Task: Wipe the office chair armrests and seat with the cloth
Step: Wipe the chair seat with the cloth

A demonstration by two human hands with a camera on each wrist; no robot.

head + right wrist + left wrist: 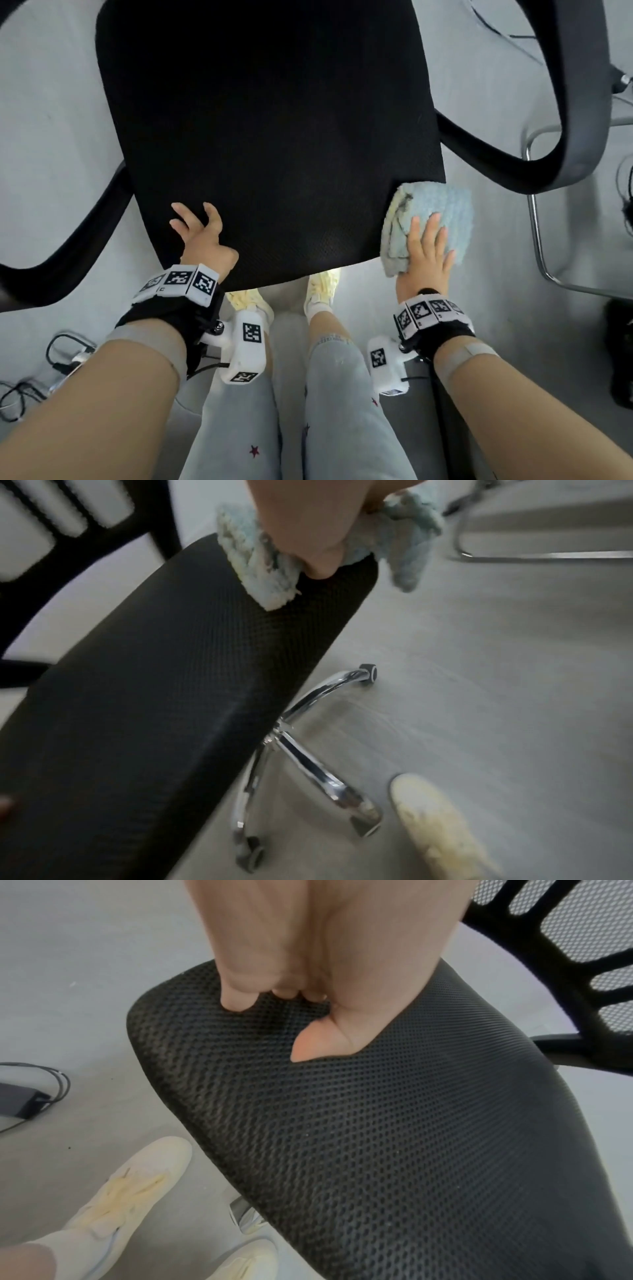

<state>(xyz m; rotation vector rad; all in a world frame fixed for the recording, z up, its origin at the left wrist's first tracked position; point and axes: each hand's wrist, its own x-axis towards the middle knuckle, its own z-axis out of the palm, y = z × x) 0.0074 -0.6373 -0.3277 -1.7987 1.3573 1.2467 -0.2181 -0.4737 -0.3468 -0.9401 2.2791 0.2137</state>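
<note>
Blue-green cloth (pixel 432 219), flat under the straight fingers (pixel 427 229) of the right hand (pixel 425 251), overhangs the seat (pixel 274 137) front-right corner and may slip floorward; left hand (pixel 202 236), fingers spread, braces a castered chair that could roll.

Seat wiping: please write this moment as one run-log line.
right hand presses cloth on seat front-right corner | left hand rests on seat front-left | armrests untouched

Folded blue cloth (pixel 431 219) on seat (pixel 274 137) corner
</note>
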